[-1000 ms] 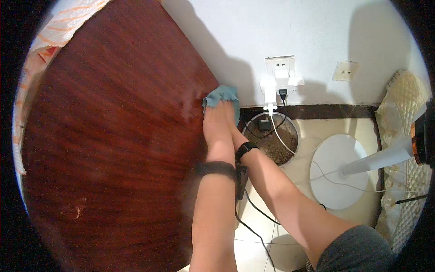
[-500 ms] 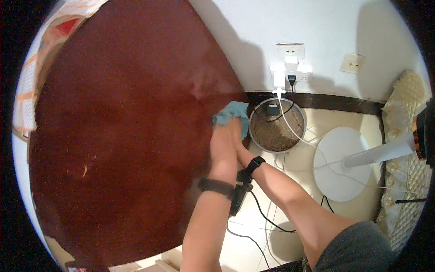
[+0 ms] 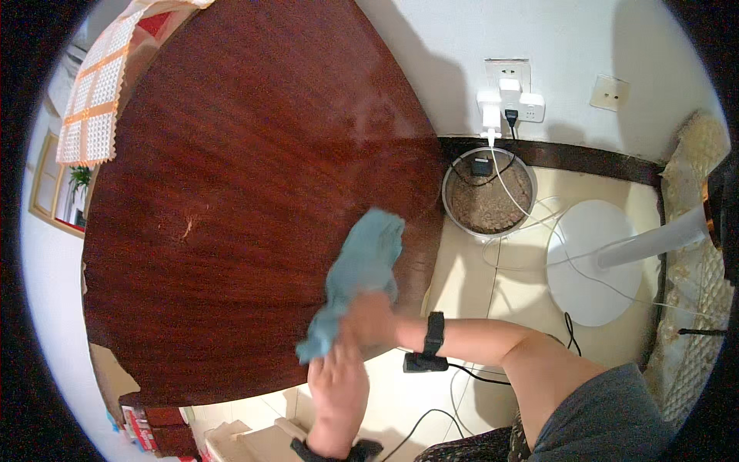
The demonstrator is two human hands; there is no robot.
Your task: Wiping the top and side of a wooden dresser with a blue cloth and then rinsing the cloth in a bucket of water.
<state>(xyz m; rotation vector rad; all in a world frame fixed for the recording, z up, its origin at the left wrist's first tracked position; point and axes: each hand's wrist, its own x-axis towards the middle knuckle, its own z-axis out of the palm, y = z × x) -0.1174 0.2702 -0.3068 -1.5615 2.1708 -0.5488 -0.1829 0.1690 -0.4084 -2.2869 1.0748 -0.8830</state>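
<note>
Blue-green cloth (image 3: 366,246) lies elongated and rumpled on the near right part of a reddish-brown wood-grain tabletop (image 3: 246,254). The right hand (image 3: 373,319), blurred, is on its lower half; the left hand (image 3: 339,385) is close beside, fingertips at its near end. Whether either grips, I cannot tell.

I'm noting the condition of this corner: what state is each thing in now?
Blue cloth: rumpled, on the tabletop
Right hand: on the cloth, motion-blurred
Left hand: fingers extended, at the cloth's lower end
Wooden tabletop: scratched
Checked tablecloth: draped at the tabletop's left edge
Round tub: uncovered, holding brown granular material
White adapter: plugged in
Black plug: plugged in
</note>
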